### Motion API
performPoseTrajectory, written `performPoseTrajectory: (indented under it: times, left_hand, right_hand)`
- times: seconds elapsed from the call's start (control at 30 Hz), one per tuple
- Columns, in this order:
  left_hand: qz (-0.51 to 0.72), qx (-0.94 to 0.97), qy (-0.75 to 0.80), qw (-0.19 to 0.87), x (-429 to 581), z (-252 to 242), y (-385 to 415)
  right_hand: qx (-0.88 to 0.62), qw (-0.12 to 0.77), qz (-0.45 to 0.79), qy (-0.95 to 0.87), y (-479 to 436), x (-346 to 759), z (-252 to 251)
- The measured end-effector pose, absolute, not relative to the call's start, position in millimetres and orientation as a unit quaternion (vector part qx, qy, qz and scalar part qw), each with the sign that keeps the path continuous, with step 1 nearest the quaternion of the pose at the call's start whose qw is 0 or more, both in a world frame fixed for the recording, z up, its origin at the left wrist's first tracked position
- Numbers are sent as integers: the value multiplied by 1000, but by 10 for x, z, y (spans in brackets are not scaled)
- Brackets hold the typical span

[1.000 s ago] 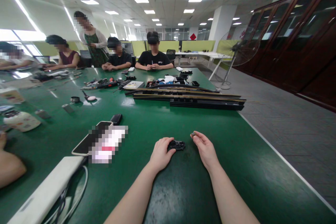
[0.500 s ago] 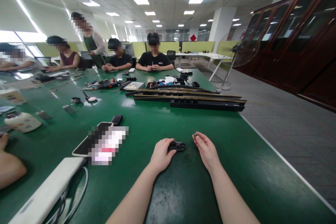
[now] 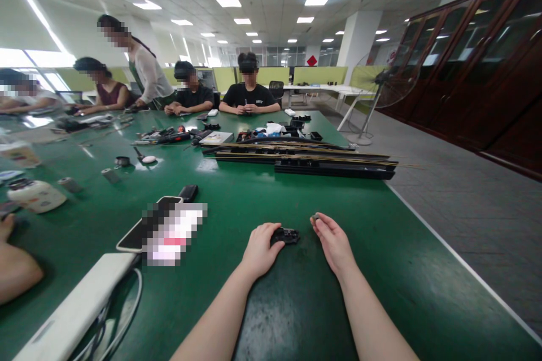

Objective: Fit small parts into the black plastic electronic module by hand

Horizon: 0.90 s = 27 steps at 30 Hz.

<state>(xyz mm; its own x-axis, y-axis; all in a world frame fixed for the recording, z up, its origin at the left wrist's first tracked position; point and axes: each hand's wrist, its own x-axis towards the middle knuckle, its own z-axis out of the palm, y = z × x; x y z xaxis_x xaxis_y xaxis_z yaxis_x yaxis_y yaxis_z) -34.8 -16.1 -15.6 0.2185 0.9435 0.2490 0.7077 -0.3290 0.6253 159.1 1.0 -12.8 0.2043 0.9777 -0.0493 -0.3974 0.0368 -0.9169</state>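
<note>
My left hand (image 3: 263, 248) is closed round one end of a small black plastic part (image 3: 288, 236), low over the green tabletop (image 3: 237, 203). Metal-looking details show on the part's upper side, though it is too small to name its kind. To the right, my right hand (image 3: 332, 240) pinches a tiny greyish piece (image 3: 315, 218) between thumb and fingertips. A gap separates that piece from the black part. The palm side of both hands is mostly hidden.
Ahead lie long black strips (image 3: 334, 168) with thin brass-coloured rods. On the left are a phone (image 3: 146, 231), a white power strip (image 3: 80, 310) with cables, a white jar (image 3: 38, 196) and a co-worker's arm (image 3: 19, 271). Several people sit across the table; a standing fan (image 3: 376, 87) is beyond.
My hands and what they hold have stayed in place. A standing person in the back left has leaned forward and to the left, over the table.
</note>
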Motion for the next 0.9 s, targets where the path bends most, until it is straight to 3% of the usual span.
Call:
performPoseTrajectory:
  times: [0.47,0.73,0.9]
  left_hand:
    - [304,758,545,191,-346,-150,-162]
    - [301,760,544,190,-344,-155,-161]
    - [304,759,544,188,-350,-168,-160]
  right_hand:
    - [-450,626,538,-341,2,1580,-138]
    - [-486,539,493,-481,-21,1526,-149]
    - [-511,467,389,-608,-65,1478,-142]
